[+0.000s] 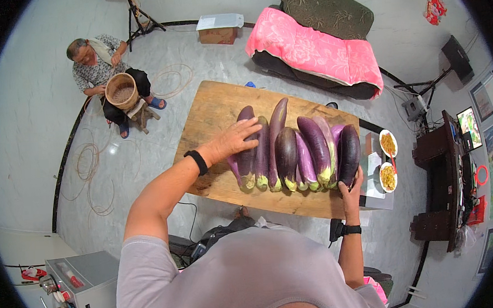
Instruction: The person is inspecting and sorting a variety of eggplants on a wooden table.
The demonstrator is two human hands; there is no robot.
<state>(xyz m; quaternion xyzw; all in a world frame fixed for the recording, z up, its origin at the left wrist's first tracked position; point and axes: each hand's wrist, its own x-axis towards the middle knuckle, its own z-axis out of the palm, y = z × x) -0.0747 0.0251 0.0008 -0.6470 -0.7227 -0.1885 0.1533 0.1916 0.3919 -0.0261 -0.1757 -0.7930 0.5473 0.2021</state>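
Several purple eggplants lie side by side in a row on a wooden table (207,108), their stem ends toward me. My left hand (229,142) rests over the left end of the row, fingers stretched across the leftmost eggplant (247,164) and reaching the slim one (263,153) beside it. At the other end, my right hand (350,194) grips the lower end of a dark, thick eggplant (349,154), thumb on the near side and fingers along its right edge. A long curved eggplant (278,129) and a broad dark one (286,154) lie mid-row.
Two bowls of food (388,143) stand beyond the table's right edge. At the far left a seated person (97,64) holds a woven basket (122,91), with coiled strips (86,164) on the floor. A sofa with a pink cover (313,51) stands behind the table.
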